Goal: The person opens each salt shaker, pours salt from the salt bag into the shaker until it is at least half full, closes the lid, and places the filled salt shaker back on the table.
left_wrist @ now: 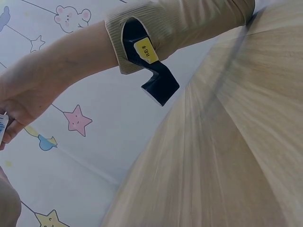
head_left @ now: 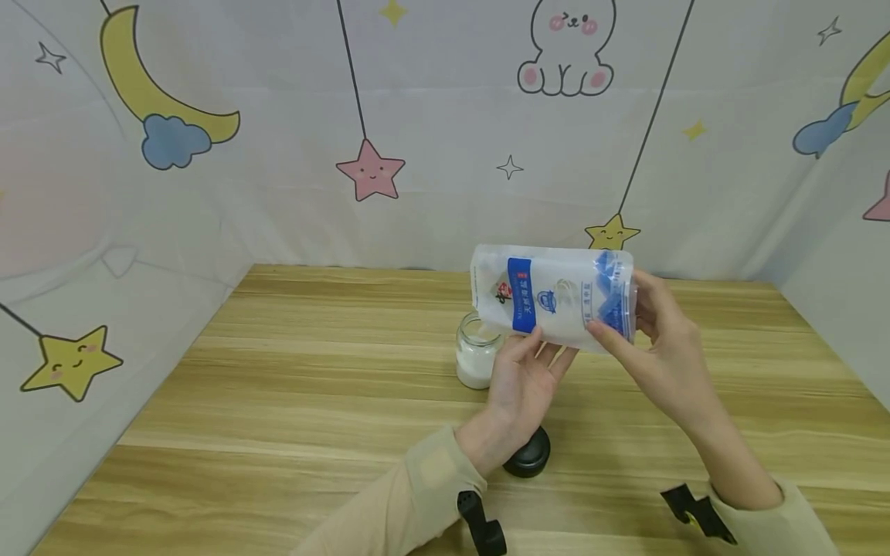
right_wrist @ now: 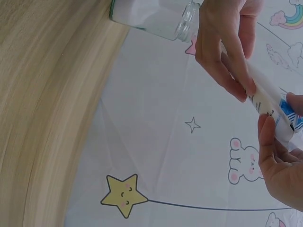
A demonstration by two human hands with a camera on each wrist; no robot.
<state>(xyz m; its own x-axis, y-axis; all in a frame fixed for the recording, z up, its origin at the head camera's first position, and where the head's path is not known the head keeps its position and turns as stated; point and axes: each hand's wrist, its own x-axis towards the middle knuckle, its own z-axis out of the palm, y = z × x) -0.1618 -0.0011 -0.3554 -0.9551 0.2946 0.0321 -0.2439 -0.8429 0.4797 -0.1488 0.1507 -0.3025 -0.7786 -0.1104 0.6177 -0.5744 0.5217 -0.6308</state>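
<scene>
A white and blue salt pouch (head_left: 563, 297) is held sideways above the table, its left end over the mouth of a glass jar (head_left: 476, 363) partly filled with white grains. My left hand (head_left: 521, 382) holds the pouch's lower edge from below, fingers against it. The right hand (head_left: 664, 347) grips its right end, thumb on the printed front. In the right wrist view, the left hand (right_wrist: 227, 42) and right hand (right_wrist: 284, 170) both hold the pouch (right_wrist: 272, 104). A black round lid (head_left: 530, 454) lies on the table, partly hidden behind my left wrist.
The wood-grain table (head_left: 278, 401) spreads beneath both arms. A pale cloth backdrop (head_left: 445, 93) printed with stars and moons stands behind and at the sides. Black camera mounts (head_left: 480, 521) are strapped to the sleeves.
</scene>
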